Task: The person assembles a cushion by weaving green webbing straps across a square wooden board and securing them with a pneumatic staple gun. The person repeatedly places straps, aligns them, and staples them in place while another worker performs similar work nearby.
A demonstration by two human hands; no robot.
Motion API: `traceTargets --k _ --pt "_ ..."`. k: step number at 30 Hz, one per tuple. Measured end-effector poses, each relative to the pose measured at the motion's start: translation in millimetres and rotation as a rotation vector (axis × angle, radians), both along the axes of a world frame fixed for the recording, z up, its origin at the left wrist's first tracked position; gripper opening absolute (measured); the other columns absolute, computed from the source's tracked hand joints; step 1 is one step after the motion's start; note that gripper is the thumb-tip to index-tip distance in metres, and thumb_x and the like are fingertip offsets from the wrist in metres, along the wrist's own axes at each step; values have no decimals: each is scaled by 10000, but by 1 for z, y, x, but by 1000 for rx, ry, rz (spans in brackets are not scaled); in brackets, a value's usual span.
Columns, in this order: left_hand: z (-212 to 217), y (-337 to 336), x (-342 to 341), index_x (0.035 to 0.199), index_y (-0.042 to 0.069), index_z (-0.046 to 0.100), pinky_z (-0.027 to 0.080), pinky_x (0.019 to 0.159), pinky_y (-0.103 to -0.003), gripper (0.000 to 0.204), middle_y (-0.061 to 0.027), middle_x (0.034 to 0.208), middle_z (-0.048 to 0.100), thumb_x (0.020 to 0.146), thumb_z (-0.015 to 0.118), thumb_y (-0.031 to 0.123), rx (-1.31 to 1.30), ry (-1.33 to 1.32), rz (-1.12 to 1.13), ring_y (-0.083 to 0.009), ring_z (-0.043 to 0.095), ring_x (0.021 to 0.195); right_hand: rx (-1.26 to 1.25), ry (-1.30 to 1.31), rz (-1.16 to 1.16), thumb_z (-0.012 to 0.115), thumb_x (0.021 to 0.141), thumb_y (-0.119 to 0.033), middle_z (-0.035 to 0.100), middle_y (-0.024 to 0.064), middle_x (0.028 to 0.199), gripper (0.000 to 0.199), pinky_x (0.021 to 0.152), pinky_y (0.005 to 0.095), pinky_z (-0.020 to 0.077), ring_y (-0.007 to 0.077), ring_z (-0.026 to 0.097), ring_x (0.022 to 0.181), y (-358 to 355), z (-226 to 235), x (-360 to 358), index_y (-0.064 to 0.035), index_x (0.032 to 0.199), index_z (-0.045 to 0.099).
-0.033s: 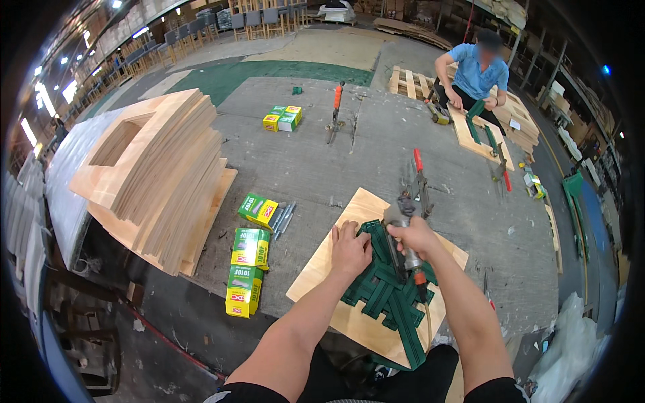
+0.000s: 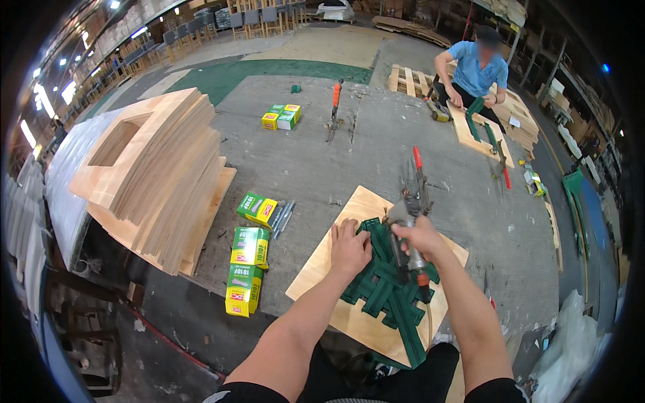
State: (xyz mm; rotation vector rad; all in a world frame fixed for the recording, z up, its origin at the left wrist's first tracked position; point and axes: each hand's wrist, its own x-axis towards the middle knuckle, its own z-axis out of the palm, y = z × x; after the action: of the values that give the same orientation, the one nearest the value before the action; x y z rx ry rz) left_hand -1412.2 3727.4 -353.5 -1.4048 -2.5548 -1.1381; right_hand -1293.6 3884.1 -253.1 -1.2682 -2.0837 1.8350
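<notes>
A plywood panel [image 2: 321, 269] lies turned askew on the table in front of me, with green webbing straps [image 2: 386, 285] woven across its middle. One strap runs to the panel's near corner. My left hand [image 2: 351, 248] rests on the panel's left side, its fingers stretched out and the tips at the edge of the webbing; nothing is gripped in it. My right hand [image 2: 422, 240] is wrapped round the handle of an air staple gun [image 2: 402, 213], which is over the far right part of the webbing. A hose trails from the gun toward me. The gun's nose is hard to make out.
Staple boxes [image 2: 250, 246] and loose staple strips [image 2: 285, 218] sit left of the panel. Farther left rises a stack of plywood frames [image 2: 151, 174]. Red-handled pliers [image 2: 418, 164] and an orange-handled tool [image 2: 336, 101] lie beyond. A co-worker [image 2: 478, 70] handles another panel at far right.
My right hand and the staple gun have shifted slightly to the right. My left hand stays in place on the panel.
</notes>
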Motion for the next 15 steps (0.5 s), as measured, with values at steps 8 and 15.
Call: traceTargets --k 8,15 --pt "-2 8 -8 1037 115 768 332 1152 -587 215 -211 1329 598 860 711 223 71 96 10 -394 514 1310 -88 282 -587 753 963 -253 610 34 819 276 458 321 492 140 589 566 22 9 191 -56 1090 607" --pt "-3 12 -3 1110 118 742 283 1205 -602 251 -177 1382 584 912 683 261 -11 103 8 -357 509 1348 -147 229 -812 743 968 -382 590 55 731 356 466 355 522 167 594 564 65 -41 322 -58 1035 613"
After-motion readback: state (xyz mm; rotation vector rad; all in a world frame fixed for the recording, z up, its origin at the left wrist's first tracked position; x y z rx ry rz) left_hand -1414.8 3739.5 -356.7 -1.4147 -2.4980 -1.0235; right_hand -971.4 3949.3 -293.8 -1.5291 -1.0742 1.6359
